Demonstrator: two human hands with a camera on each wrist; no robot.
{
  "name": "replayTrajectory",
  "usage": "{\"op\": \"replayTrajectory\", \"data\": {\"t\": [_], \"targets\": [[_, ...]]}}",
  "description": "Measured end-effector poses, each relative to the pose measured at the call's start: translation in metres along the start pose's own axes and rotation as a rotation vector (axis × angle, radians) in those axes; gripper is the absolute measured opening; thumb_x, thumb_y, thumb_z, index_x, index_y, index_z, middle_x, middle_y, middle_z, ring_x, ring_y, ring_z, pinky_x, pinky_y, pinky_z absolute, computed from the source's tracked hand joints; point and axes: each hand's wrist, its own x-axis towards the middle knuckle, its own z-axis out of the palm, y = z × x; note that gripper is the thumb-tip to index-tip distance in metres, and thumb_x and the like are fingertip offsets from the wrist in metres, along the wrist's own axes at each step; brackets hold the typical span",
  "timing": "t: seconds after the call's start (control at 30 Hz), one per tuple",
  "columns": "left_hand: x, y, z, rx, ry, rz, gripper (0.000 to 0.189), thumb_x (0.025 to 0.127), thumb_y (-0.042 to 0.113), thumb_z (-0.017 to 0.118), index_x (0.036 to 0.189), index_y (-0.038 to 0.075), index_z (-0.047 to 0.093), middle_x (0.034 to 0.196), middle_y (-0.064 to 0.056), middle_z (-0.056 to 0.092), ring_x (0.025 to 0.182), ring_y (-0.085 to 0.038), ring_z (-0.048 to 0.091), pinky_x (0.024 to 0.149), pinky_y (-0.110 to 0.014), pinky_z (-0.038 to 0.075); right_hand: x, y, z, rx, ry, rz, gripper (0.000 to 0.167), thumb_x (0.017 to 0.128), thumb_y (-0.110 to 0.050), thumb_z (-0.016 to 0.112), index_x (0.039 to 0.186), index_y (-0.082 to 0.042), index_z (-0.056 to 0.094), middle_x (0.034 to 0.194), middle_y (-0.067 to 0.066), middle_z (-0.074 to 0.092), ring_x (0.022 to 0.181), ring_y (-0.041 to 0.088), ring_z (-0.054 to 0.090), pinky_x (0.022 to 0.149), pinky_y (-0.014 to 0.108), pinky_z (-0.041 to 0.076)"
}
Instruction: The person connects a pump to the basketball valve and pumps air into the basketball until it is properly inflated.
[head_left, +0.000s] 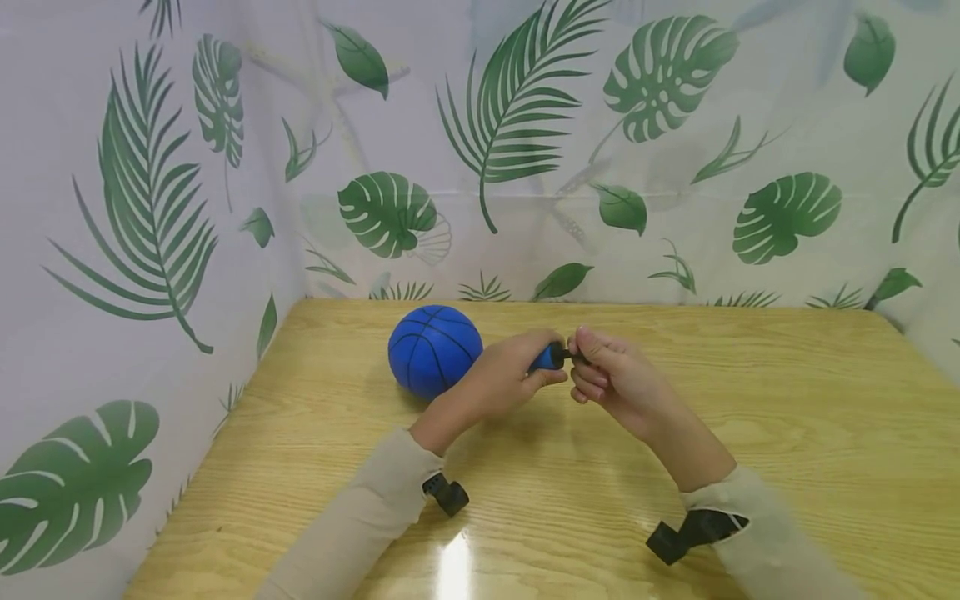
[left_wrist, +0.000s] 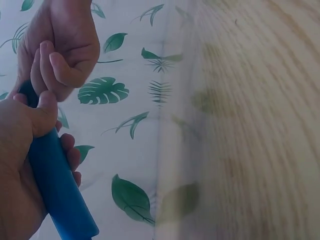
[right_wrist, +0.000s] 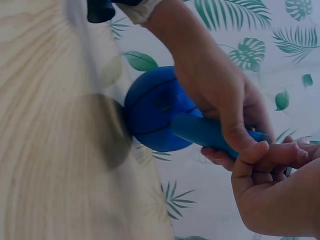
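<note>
Head view: yellow wood-grain table (head_left: 810, 392), round blue ball with black seam lines (head_left: 433, 350), two hands and one smooth blue cylindrical tube (head_left: 544, 359).
The ball sits near the table's far edge, toward its far left corner. Just right of it, the left hand (head_left: 506, 375) wraps the tube, held up over the table's far half, while the right hand (head_left: 618, 379) pinches the thin black rod (head_left: 567, 354) at the tube's end. By its look, the tube should be light, stiff plastic, slightly slippery; its thick barrel suits a full palm hold, while the slender rod, probably easier to bend, favours fingertips kept in line.
</note>
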Motion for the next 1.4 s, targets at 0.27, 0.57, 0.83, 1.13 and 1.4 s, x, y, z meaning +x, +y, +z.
{"op": "replayTrajectory", "data": {"t": [0.27, 0.57, 0.83, 1.13, 1.4], "targets": [[0.000, 0.000, 0.003, 0.004, -0.005, 0.020, 0.035, 0.103, 0.032, 0.061, 0.133, 0.014, 0.056, 0.117, -0.001, 0.068, 0.094, -0.014, 0.061, 0.083, -0.028, 0.050, 0.001, 0.004, 0.001, -0.059, 0.041, 0.046, 0.032, 0.109, -0.041, 0.044, 0.093, -0.017, 0.058, 0.062, -0.008, 0.040, 0.056, 0.010, 0.038, 0.068, 0.029, 0.040], [-0.001, -0.003, -0.002, -0.043, -0.021, -0.058, 0.036, 0.104, 0.040, 0.057, 0.132, 0.018, 0.054, 0.107, 0.002, 0.064, 0.091, -0.014, 0.061, 0.081, -0.031, 0.050, -0.005, -0.023, -0.015, 0.048, 0.063, 0.074, 0.031, 0.110, -0.033, 0.045, 0.089, -0.017, 0.062, 0.059, -0.007, 0.047, 0.054, 0.011, 0.036, 0.068, 0.027, 0.041], [-0.001, -0.006, -0.005, -0.076, -0.026, -0.092, 0.045, 0.104, 0.042, 0.057, 0.142, 0.017, 0.051, 0.121, 0.000, 0.065, 0.105, -0.015, 0.064, 0.089, -0.035, 0.053, -0.022, -0.053, -0.038, 0.312, 0.003, -0.086, 0.035, 0.112, -0.022, 0.041, 0.094, -0.007, 0.066, 0.059, -0.003, 0.048, 0.056, 0.016, 0.024, 0.064, 0.025, 0.043], [0.001, -0.006, 0.003, -0.087, -0.016, -0.097, 0.041, 0.104, 0.038, 0.059, 0.137, 0.015, 0.052, 0.109, 0.000, 0.065, 0.095, -0.015, 0.062, 0.084, -0.033, 0.052, -0.008, -0.029, -0.033, 0.302, -0.055, -0.055, 0.030, 0.110, -0.032, 0.043, 0.099, -0.011, 0.061, 0.060, -0.005, 0.045, 0.060, 0.017, 0.020, 0.065, 0.024, 0.045], [0.001, -0.002, 0.005, -0.055, -0.010, -0.049, 0.041, 0.104, 0.036, 0.058, 0.138, 0.012, 0.053, 0.122, -0.004, 0.067, 0.104, -0.016, 0.064, 0.090, -0.034, 0.053, 0.001, 0.000, -0.010, 0.085, 0.023, 0.029, 0.030, 0.108, -0.042, 0.044, 0.099, -0.018, 0.059, 0.063, -0.009, 0.042, 0.056, 0.012, 0.032, 0.067, 0.025, 0.044]]}}
